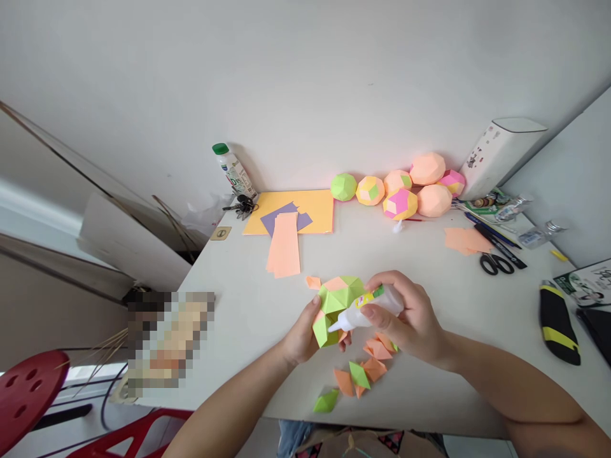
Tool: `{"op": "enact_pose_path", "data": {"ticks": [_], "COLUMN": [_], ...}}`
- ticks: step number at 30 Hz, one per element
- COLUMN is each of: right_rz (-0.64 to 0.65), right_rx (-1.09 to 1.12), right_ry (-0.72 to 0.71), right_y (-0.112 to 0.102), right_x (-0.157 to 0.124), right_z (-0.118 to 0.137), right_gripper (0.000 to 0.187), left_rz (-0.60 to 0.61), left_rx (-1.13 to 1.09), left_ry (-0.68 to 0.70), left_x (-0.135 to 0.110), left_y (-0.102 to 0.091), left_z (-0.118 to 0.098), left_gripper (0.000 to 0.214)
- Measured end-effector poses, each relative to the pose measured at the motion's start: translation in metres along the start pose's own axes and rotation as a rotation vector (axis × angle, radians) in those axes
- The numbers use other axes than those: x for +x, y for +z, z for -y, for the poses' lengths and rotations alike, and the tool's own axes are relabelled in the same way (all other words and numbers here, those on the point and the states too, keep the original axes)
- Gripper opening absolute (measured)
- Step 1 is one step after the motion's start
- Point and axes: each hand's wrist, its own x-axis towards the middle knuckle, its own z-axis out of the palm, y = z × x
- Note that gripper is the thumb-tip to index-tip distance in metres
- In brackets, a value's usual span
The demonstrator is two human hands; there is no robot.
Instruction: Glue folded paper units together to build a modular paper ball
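Observation:
My left hand [305, 331] grips a partly built paper ball [336, 296] made of green and peach folded facets, its thumb on the left side and fingers underneath. An opening shows in the ball's lower front. In my right hand [413, 318] is a white glue bottle [370, 308] with a yellow and green label, tilted down to the left. Its nozzle tip is at the edge of a green facet by the opening. Just below lie several loose folded paper pieces [375, 369], orange and green. A small orange piece [314, 282] rests behind the ball.
Finished paper balls [398, 204] are grouped along the wall. Peach strips [286, 245] lie over purple paper and a yellow sheet [315, 203]. Scissors [496, 263], pens and a black-yellow cutter [558, 324] are at right. A bottle [235, 170] and keys [244, 205] stand at back left.

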Motion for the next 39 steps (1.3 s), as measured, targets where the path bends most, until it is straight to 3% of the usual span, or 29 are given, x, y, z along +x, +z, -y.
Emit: {"op": "enact_pose_path", "data": {"ticks": [8,13,17,24,30,36,39], "right_rz": [-0.094,-0.127,-0.156,-0.197,-0.142,-0.118,-0.114], "right_rx": [0.127,0.184,0.146,-0.032,-0.046,-0.135,-0.168], "right_ry": [0.172,0.160,0.098,-0.136,-0.272,-0.249,-0.276], "right_y": [-0.006,-0.006,-0.006,-0.006,-0.002,0.002,0.002], "right_x": [0.000,-0.001,-0.002,-0.005,-0.009,-0.010,-0.011], "right_z": [-0.003,-0.007,-0.007,0.003,0.011,0.012,0.009], "right_gripper": [0.020,0.020,0.020,0.016,0.020,0.020,0.021], "left_rz": [0.061,0.097,0.109,0.215,0.158,0.035,0.044], "left_rx": [-0.096,-0.149,-0.148,-0.121,-0.004,0.104,0.144], "left_ry": [0.035,0.025,0.066,0.157,0.160,0.245,0.277], "left_x": [0.000,-0.002,-0.002,-0.002,-0.005,-0.006,-0.005], "left_y": [-0.004,-0.006,-0.005,-0.008,-0.010,-0.005,-0.004], "left_z": [0.002,0.000,-0.001,0.002,0.008,0.008,0.007], "left_gripper": [0.073,0.080,0.084,0.083,0.080,0.070,0.071]}}
